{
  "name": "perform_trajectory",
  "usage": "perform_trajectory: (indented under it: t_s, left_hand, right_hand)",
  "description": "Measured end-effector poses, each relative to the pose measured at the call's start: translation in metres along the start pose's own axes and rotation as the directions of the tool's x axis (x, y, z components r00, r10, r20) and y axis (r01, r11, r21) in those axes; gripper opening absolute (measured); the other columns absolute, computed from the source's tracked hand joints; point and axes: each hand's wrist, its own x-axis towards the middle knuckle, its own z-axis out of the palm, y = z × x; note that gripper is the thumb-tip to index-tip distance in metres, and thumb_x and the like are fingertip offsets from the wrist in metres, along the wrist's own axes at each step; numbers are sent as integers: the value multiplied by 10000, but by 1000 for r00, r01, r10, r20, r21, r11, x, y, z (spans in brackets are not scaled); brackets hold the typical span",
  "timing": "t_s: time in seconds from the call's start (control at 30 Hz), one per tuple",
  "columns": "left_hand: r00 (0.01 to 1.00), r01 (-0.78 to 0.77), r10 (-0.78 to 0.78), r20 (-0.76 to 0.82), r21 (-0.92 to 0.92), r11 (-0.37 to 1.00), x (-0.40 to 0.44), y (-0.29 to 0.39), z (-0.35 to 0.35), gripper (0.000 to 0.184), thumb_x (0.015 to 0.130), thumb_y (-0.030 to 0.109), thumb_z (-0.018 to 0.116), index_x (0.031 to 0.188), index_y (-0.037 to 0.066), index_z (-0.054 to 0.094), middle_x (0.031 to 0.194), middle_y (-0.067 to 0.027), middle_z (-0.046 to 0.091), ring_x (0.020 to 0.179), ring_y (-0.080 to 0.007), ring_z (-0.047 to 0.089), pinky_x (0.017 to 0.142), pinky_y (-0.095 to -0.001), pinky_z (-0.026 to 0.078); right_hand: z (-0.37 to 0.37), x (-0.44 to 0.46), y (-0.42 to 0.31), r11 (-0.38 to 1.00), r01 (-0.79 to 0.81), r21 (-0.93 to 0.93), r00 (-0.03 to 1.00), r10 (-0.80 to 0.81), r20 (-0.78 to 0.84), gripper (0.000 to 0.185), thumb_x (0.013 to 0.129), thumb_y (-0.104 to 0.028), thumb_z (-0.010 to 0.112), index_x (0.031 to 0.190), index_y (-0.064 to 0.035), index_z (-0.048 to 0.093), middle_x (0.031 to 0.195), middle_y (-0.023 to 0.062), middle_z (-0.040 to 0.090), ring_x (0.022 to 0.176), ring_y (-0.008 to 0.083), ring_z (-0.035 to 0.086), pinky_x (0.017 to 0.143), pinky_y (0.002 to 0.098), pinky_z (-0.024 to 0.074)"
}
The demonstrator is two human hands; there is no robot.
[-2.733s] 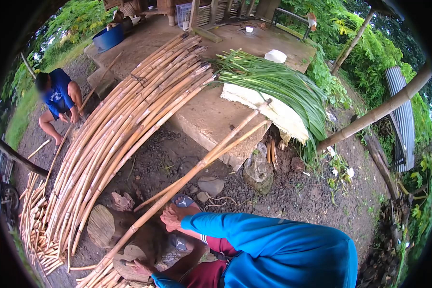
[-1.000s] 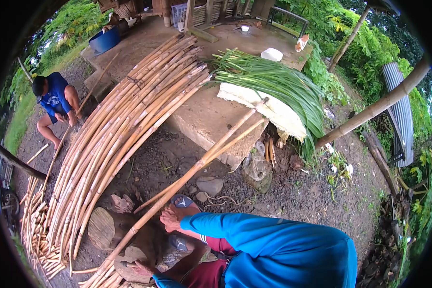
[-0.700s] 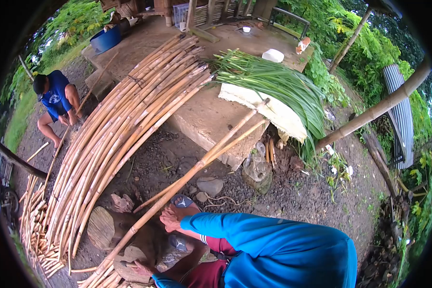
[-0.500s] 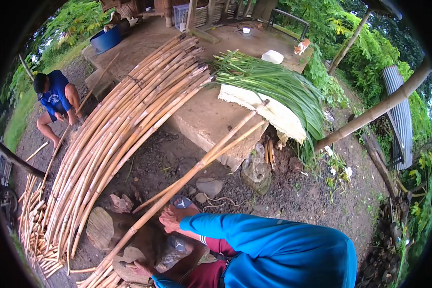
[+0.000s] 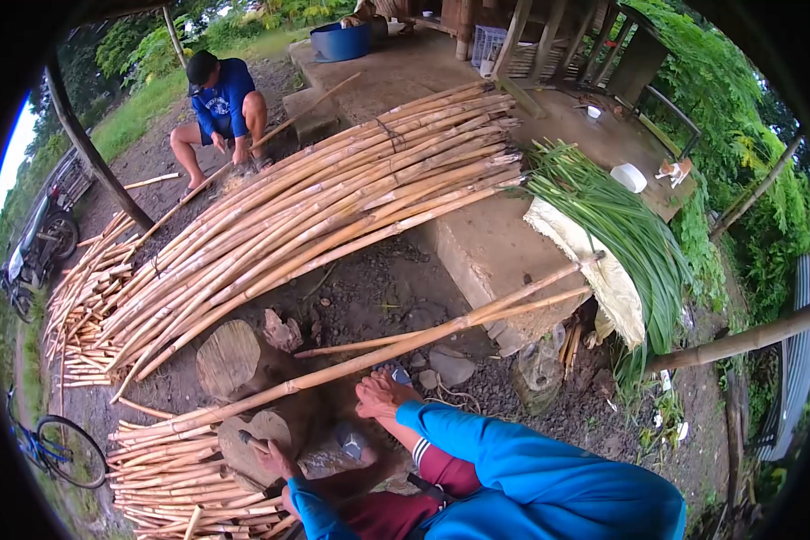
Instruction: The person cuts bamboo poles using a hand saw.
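Observation:
Loosely curled beside the long bamboo pole [image 5: 369, 357], my right hand [image 5: 382, 394] is closed over my leg; its palm side is hidden. My left hand [image 5: 277, 461] is wrapped round a short brown handle [image 5: 252, 441] at the top of a cut log [image 5: 250, 461]; the rest of that tool cannot be made out. The pole runs slantwise past both hands, its far end over a pale sack [image 5: 594, 256]. A thinner pole [image 5: 351, 346] lies alongside it. Another log [image 5: 228, 360] stands beyond.
A large tied bundle of bamboo poles [image 5: 333, 198] stretches across the far side. Cut bamboo pieces [image 5: 166, 486] are piled at lower left. A person in blue [image 5: 225, 108] squats beyond, holding a pole. Long green leaves [image 5: 603, 216] lie on the concrete ledge [image 5: 490, 261].
My view has turned left, so the scene sits further right and a bicycle shows at lower left. Both hands keep nearly the same places beside the pole and the log.

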Motion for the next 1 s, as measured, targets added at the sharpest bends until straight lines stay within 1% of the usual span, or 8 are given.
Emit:
perform_trajectory:
  t_s: [0.27,0.37,0.53,0.6,0.67,0.8,0.9,1.0]
  left_hand:
    - [1000,10,-8,-28,87,996,8,-36,3,530,797,194,642,1255,-57,554,995,-229,636,872,-379,596,816,-440,476]
    - [1000,18,-18,-1,-11,1000,-3,-3,-1,468,788,173,626,1192,-57,571,955,-228,630,850,-395,588,796,-457,467]
    - [990,-66,75,-117,74,995,-10,30,1,393,777,157,607,1121,-32,590,889,-223,612,813,-401,580,766,-465,467]
    - [997,-60,61,-39,30,998,-10,32,0,381,772,151,603,1108,-29,592,881,-219,614,809,-395,583,765,-463,468]
    - [994,-76,78,-72,27,997,-8,27,3,369,771,153,602,1090,-33,594,876,-215,613,805,-393,583,760,-460,469]
    - [992,-75,78,-96,34,997,-11,31,2,360,771,160,601,1069,-41,595,881,-212,613,808,-391,584,761,-457,470]
    - [1000,-6,7,-29,53,999,-11,39,0,382,776,159,605,1100,-42,591,914,-227,615,836,-396,586,786,-461,465]
    - [1000,25,-25,-6,81,996,-7,28,-6,400,782,161,607,1128,-38,588,943,-236,617,863,-399,587,807,-467,459]
  right_hand:
    - [3,5,0,1000,-27,-2,999,27,16,427,777,-390,576,998,-31,641,1048,217,619,1069,430,561,934,611,386]
    - [16,3,6,999,37,-34,998,-39,-42,441,787,-403,569,1006,-27,638,1046,220,616,1067,428,560,938,596,388]
    - [23,1,5,999,22,-24,988,-25,-153,437,797,-410,559,977,-24,655,1020,195,623,1064,410,559,956,561,393]
    - [20,2,4,999,41,1,980,-40,-194,447,787,-418,571,964,-17,660,1031,193,628,1092,412,545,968,559,384]
    - [8,7,-1,996,-57,70,998,58,-8,444,774,-417,578,947,-17,665,1048,203,634,1106,416,536,977,556,379]
    - [15,6,-1,997,-49,65,996,54,-69,426,751,-403,588,917,-21,675,1034,208,646,1087,409,552,972,549,386]
    - [20,9,5,1000,-31,1,991,31,131,526,834,-454,517,1150,-36,557,1215,199,545,1205,409,459,1033,630,276]
    - [28,7,3,999,-27,36,983,33,-178,370,724,-383,601,844,-45,693,982,190,666,1042,397,581,953,532,407]
